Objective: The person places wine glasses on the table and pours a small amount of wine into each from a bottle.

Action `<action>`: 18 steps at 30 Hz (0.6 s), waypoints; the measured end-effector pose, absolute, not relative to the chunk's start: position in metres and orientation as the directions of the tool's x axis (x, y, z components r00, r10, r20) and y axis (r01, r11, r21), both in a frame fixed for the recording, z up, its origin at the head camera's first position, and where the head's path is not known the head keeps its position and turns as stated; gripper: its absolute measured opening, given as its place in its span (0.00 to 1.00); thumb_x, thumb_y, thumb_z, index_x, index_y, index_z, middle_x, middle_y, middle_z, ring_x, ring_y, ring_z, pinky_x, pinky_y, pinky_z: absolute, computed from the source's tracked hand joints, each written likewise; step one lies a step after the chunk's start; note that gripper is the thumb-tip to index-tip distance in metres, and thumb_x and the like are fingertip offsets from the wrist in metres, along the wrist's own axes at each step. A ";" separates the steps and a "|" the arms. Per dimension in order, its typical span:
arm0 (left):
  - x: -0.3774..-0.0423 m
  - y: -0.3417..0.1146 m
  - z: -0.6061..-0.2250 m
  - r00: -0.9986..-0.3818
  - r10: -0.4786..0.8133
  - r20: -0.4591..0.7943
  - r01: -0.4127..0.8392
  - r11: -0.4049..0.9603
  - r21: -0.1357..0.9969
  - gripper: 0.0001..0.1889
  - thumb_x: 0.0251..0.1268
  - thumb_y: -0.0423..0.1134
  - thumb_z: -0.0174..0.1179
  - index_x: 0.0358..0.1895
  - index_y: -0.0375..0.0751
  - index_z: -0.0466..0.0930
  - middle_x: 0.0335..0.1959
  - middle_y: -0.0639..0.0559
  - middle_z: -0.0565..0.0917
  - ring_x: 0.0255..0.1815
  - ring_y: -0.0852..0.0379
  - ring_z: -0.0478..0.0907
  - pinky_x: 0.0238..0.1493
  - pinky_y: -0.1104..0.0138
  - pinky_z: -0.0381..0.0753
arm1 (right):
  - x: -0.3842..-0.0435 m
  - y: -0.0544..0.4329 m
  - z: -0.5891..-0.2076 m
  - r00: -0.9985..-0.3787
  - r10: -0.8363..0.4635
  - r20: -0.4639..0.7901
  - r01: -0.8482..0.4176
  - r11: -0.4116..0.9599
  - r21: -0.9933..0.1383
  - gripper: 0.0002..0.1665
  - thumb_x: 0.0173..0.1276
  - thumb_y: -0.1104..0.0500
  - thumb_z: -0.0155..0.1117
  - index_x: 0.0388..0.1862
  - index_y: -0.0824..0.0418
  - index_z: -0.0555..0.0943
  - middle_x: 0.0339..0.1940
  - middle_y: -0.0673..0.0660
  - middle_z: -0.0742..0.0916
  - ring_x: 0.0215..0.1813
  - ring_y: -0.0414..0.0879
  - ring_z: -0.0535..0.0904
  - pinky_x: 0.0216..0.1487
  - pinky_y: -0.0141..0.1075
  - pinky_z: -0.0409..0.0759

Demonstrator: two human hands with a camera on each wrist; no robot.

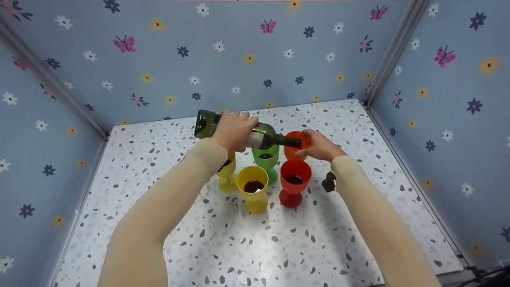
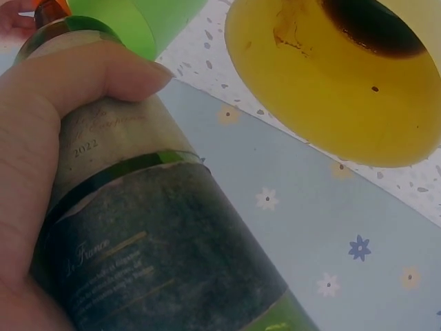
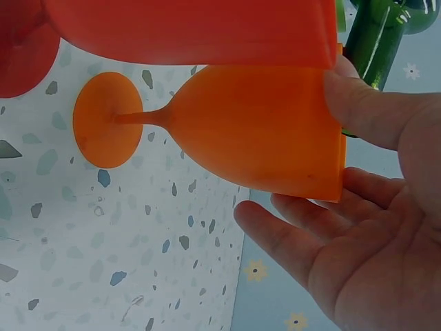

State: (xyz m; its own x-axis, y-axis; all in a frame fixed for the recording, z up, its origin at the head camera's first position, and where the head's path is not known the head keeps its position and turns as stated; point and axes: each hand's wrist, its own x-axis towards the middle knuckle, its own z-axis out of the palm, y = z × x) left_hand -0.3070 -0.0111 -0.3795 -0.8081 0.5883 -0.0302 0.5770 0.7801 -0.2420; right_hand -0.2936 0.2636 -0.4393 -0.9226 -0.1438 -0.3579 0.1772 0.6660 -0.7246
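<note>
My left hand (image 1: 234, 129) grips a green wine bottle (image 1: 267, 133) round its labelled body, thumb across the label in the left wrist view. The bottle lies tilted almost level, its mouth over an orange goblet (image 3: 255, 131). My right hand (image 1: 320, 146) holds that goblet at the rim, thumb on one side and fingers on the other; its foot rests on the table. Just in front stands a red goblet (image 1: 292, 197) with dark liquid. A green goblet (image 1: 272, 162) under the bottle and a yellow goblet (image 1: 255, 203) also contain dark liquid. Whether liquid is flowing cannot be seen.
Another yellow goblet (image 1: 226, 171) stands at the left, partly hidden by the left arm. A small black object (image 1: 329, 182) with a shiny part lies by the right sleeve. Patterned walls (image 1: 247, 59) enclose the speckled white table (image 1: 255, 247) at the back and sides.
</note>
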 end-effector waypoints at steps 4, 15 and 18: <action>-0.307 -0.010 -0.378 -0.808 0.588 -0.029 0.576 0.779 -0.246 0.40 0.47 0.47 0.77 0.66 0.43 0.70 0.58 0.41 0.78 0.58 0.39 0.73 0.60 0.40 0.68 | -0.293 0.264 -0.439 -0.925 -0.148 -0.350 0.170 0.664 -0.728 0.50 0.62 0.58 0.74 0.78 0.59 0.58 0.65 0.61 0.76 0.65 0.57 0.70 0.68 0.63 0.60; -0.309 -0.007 -0.373 -0.810 0.584 -0.051 0.572 0.769 -0.286 0.40 0.49 0.46 0.76 0.68 0.43 0.69 0.63 0.40 0.76 0.61 0.37 0.72 0.63 0.38 0.65 | -0.294 0.266 -0.440 -0.930 -0.179 -0.321 0.117 0.685 -0.719 0.50 0.62 0.59 0.73 0.78 0.61 0.58 0.66 0.62 0.76 0.66 0.57 0.69 0.69 0.61 0.59; -0.310 -0.006 -0.371 -0.801 0.596 -0.059 0.582 0.752 -0.311 0.39 0.49 0.46 0.75 0.67 0.43 0.69 0.61 0.41 0.76 0.58 0.38 0.73 0.61 0.40 0.67 | -0.294 0.266 -0.442 -0.928 -0.179 -0.327 0.124 0.679 -0.723 0.50 0.62 0.59 0.73 0.78 0.61 0.58 0.65 0.62 0.76 0.66 0.57 0.69 0.70 0.61 0.58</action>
State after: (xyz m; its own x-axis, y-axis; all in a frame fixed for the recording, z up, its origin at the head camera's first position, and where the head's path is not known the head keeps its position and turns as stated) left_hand -0.3096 -0.0061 -0.3710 -0.8009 0.5959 -0.0586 0.5819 0.7516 -0.3107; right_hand -0.2940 0.2659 -0.4417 -0.9278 -0.1789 -0.3273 0.1241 0.6793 -0.7233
